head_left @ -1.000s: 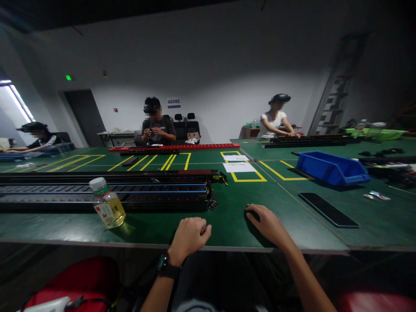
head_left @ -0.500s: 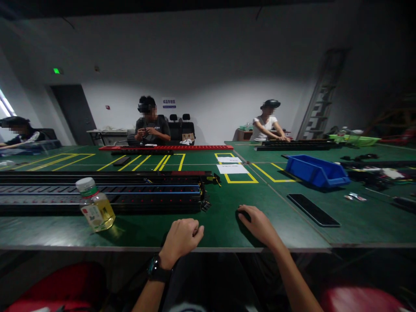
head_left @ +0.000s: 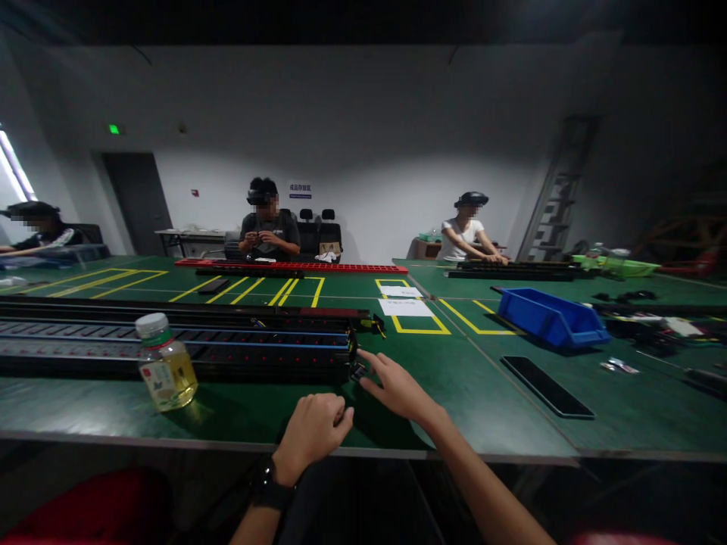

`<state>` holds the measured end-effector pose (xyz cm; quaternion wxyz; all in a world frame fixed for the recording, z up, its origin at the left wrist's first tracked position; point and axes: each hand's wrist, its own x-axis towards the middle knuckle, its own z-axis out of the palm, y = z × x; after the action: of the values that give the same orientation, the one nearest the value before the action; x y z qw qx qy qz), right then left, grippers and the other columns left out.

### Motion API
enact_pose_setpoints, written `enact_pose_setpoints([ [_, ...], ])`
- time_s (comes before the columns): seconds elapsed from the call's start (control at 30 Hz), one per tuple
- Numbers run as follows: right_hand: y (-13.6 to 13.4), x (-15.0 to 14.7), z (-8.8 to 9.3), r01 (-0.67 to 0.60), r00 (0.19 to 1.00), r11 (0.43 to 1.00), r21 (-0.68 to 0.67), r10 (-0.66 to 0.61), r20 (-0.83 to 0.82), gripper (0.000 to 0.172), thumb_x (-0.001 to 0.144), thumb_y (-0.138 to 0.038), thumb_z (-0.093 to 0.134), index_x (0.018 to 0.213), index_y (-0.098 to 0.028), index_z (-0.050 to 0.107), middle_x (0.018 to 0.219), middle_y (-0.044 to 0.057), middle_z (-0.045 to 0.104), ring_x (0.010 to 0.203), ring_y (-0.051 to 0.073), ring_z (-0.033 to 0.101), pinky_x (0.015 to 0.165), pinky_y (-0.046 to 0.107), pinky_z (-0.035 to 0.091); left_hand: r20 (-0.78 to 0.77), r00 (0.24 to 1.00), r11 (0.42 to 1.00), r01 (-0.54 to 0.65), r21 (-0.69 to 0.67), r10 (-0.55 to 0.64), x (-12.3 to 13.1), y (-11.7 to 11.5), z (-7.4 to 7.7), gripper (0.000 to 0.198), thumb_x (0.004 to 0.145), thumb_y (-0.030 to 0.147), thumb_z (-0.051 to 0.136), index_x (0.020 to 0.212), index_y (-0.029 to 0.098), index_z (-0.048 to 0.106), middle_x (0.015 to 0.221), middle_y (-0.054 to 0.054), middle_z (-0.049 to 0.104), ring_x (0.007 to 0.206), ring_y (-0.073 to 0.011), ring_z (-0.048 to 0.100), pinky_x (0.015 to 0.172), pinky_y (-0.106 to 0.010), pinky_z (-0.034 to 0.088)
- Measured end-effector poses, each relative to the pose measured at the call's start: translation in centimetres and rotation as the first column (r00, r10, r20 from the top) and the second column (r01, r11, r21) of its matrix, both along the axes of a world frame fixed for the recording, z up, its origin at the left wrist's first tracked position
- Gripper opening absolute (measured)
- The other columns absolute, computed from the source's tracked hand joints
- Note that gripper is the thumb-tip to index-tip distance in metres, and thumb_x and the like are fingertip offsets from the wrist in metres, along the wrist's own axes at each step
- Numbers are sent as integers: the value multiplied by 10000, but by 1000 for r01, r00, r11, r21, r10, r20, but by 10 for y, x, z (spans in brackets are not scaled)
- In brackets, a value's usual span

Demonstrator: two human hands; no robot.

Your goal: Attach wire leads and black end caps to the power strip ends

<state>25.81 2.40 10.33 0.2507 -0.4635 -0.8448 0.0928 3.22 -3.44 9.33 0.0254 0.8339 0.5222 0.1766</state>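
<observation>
My right hand (head_left: 397, 387) reaches over the green table with index finger and thumb apart, holding nothing. Its fingertips are close to the small dark connectors and wires (head_left: 359, 371) at the end of a long black rail assembly (head_left: 273, 371); whether they touch cannot be made out. The assembly has blue strips and rows of red dots. My left hand (head_left: 315, 428), with a black watch on its wrist, rests curled near the table's front edge, and no object shows in it. A bottle (head_left: 167, 375) of yellow liquid stands upright in front of the assembly.
To the right lie a black phone-like slab (head_left: 546, 386), a blue bin (head_left: 550, 318) and small packets (head_left: 619, 365). White papers (head_left: 404, 306) lie inside yellow tape outlines. Beyond, a red rail (head_left: 295, 266) crosses the table. Three other people sit around it.
My right hand has moved left, from bare table to the end of the rail assembly, its fingers stretching out. My left hand stays nearly still. The view has tilted up slightly.
</observation>
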Motion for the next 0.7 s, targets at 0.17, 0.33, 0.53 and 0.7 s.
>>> enact_pose_setpoints([
  [0.17, 9, -16, 8, 55, 979, 998, 31, -60, 196, 471, 1080, -353, 595, 1533, -229, 568, 1286, 137, 695, 1162, 300, 689, 986, 384, 509, -5, 1000, 1000, 9, 12, -9, 0, 0, 0, 338, 1047, 229, 627, 714, 209, 577, 723, -20, 659, 690, -200, 631, 635, -350, 254],
  [0.33, 8, 3, 8, 60, 971, 996, 71, -75, 226, 231, 1080, -359, 608, 1235, -212, 695, 1164, 111, 730, 1124, 299, 683, 958, 387, 505, -20, 1000, 1000, 3, 20, -2, 1, -1, 1, 348, 1048, 233, 632, 710, 208, 555, 733, -24, 679, 698, -203, 643, 636, -364, 221],
  [0.53, 5, 59, 4, 85, 978, 995, 58, -95, 185, 210, 1065, -339, 602, 1211, -220, 696, 1125, 96, 745, 1073, 274, 706, 944, 377, 527, -29, 1000, 1000, 2, 24, -2, 1, -1, 2, 350, 1055, 251, 638, 717, 207, 556, 747, -29, 685, 703, -212, 648, 634, -369, 203],
  [0.7, 20, 110, -12, 192, 971, 980, 44, -196, 139, 433, 1062, -436, 565, 1419, -208, 655, 1261, 138, 751, 1193, 310, 704, 1007, 428, 542, -35, 999, 1000, -1, 21, 1, 1, -2, 3, 361, 1066, 269, 626, 716, 208, 564, 750, -31, 692, 692, -211, 646, 626, -369, 206],
])
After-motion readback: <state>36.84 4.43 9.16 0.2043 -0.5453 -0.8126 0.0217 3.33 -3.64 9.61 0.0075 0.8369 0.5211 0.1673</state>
